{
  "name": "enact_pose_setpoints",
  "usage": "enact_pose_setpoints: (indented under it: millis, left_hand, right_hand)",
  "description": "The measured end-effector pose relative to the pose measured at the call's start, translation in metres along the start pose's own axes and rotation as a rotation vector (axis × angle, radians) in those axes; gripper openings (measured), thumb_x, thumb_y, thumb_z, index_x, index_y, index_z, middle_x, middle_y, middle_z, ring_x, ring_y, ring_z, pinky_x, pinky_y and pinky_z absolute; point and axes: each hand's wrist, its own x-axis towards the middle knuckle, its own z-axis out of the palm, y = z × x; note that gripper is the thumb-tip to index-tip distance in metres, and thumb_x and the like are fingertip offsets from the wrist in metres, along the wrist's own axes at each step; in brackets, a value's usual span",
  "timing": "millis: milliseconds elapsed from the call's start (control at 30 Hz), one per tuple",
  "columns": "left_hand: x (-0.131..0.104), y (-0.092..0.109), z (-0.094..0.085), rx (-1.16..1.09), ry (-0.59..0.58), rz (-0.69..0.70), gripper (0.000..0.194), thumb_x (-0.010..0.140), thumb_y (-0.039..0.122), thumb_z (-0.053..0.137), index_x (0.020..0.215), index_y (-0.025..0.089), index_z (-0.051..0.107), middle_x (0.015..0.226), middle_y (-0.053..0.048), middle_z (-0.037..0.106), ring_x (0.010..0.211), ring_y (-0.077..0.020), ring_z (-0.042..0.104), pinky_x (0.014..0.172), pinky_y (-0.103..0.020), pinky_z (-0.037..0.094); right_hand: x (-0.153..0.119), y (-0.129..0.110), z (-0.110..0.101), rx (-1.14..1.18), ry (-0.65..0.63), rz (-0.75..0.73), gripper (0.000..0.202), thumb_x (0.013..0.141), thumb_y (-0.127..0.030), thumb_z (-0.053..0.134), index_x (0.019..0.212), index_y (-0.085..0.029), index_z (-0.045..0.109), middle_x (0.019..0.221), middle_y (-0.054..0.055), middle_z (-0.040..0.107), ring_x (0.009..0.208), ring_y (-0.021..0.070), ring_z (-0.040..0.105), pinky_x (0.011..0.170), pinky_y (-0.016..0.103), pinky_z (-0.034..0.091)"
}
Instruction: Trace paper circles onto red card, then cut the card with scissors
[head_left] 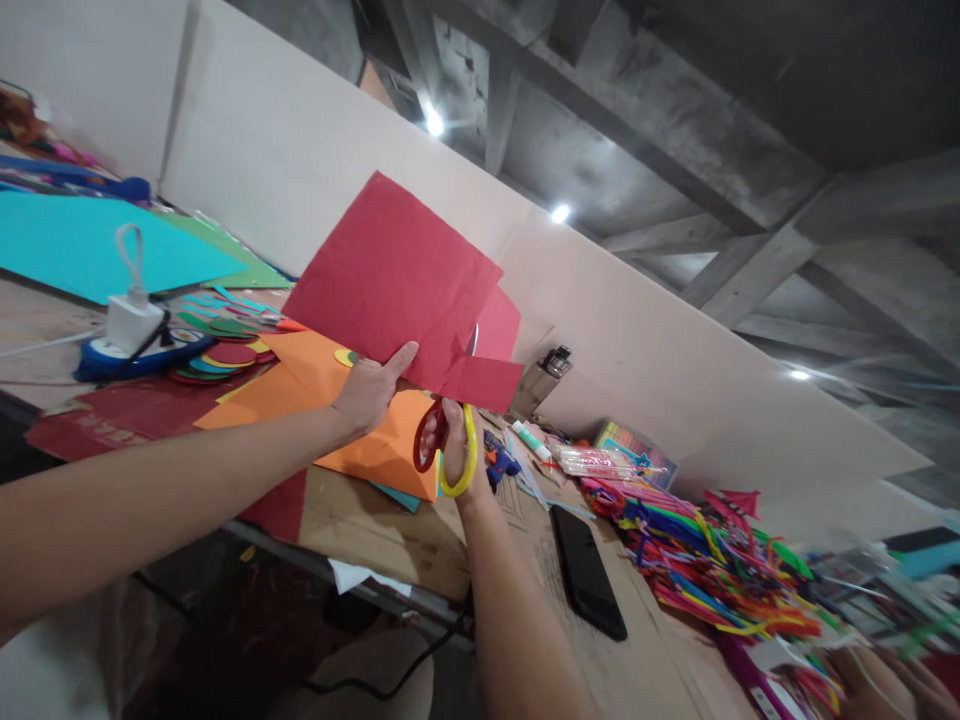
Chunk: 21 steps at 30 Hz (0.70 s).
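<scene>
A large red paper sheet (pixel 394 275) is held up above the table by my left hand (pixel 369 392), its thumb on the near face at the lower edge. My right hand (pixel 459 450) grips scissors (pixel 471 455) with one red and one yellow handle loop. Part of a scissor blade shows at a cut in the sheet, beside a strip on the lower right. Below my left hand, orange paper (pixel 405 430) lies on the table.
A black phone (pixel 587 572) lies right of my right forearm. Beyond it spreads a pile of colourful pipe cleaners (pixel 712 560). A glue stick (pixel 531 440) and a bottle (pixel 541 380) are near the wall. On the left are a white plug (pixel 135 320), paper discs (pixel 225 358) and turquoise paper (pixel 97 240).
</scene>
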Motion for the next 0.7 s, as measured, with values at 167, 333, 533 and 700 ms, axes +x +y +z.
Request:
enact_pose_setpoints:
  millis: [167,333,533,700]
  left_hand:
    - [-0.006,-0.001,0.004,0.052,0.063,0.071,0.03,0.073,0.037,0.08,0.091,0.014,0.071,0.09,-0.007,0.077,0.093,-0.0235,0.072,0.085,-0.036,0.062]
    - [-0.012,-0.002,0.007,-0.004,0.131,0.013,0.026,0.074,0.03,0.08,0.089,0.012,0.07,0.081,-0.005,0.074,0.081,-0.0195,0.071,0.083,-0.039,0.063]
    - [-0.012,-0.01,0.005,-0.042,0.217,-0.068,0.015,0.079,0.024,0.075,0.078,0.011,0.068,0.074,-0.003,0.071,0.072,-0.0157,0.069,0.082,-0.038,0.063]
    - [-0.012,-0.014,0.004,-0.09,0.229,-0.108,0.017,0.083,0.026,0.072,0.076,0.011,0.067,0.072,-0.004,0.071,0.071,-0.0155,0.07,0.081,-0.037,0.063]
  right_hand:
    - [0.002,-0.001,0.003,0.04,0.016,0.075,0.03,0.082,-0.049,0.055,0.085,-0.02,0.052,0.051,-0.008,0.048,0.036,0.007,0.042,0.034,0.018,0.038]
    - [0.006,0.0,0.006,0.071,0.042,0.206,0.027,0.079,-0.047,0.052,0.085,-0.02,0.05,0.049,-0.009,0.047,0.036,0.0073,0.042,0.033,0.017,0.036]
    - [0.013,0.011,0.007,0.078,0.078,0.307,0.027,0.078,-0.047,0.052,0.082,-0.021,0.049,0.049,-0.009,0.049,0.035,0.0072,0.041,0.034,0.018,0.036]
    - [0.017,0.019,0.008,0.045,0.108,0.379,0.024,0.078,-0.044,0.051,0.078,-0.02,0.05,0.049,-0.008,0.049,0.035,0.0075,0.042,0.033,0.019,0.035]
